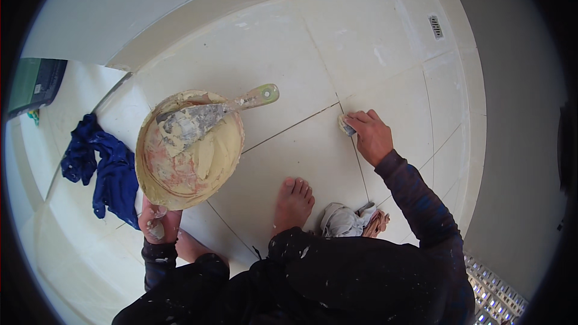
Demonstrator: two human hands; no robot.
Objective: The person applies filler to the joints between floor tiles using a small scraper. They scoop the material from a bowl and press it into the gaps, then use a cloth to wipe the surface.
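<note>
My left hand (pixel 158 222) holds up a round tub (pixel 144 171) by its near side, the fingers partly hidden beneath it. Cream grout (pixel 220 156) coats the tub's inside, with reddish smears in it. A putty knife (pixel 259 96) lies across the tub, its blade caked in paste and its greenish handle sticking out over the rim to the right. Over a joint between floor tiles, my right hand (pixel 374 137) is closed on a small grey spreader (pixel 346 125) with cream paste on it. The spreader's exact shape is mostly covered by the fingers.
Pale floor tiles (pixel 289 144) with dark and filled joints surround me. A dark blue cloth (pixel 114 174) lies at left, near a green and black container (pixel 39 84). Crumpled white and brown rags (pixel 349 221) lie by my bare foot (pixel 294 204). A drain grate (pixel 436 27) sits far right.
</note>
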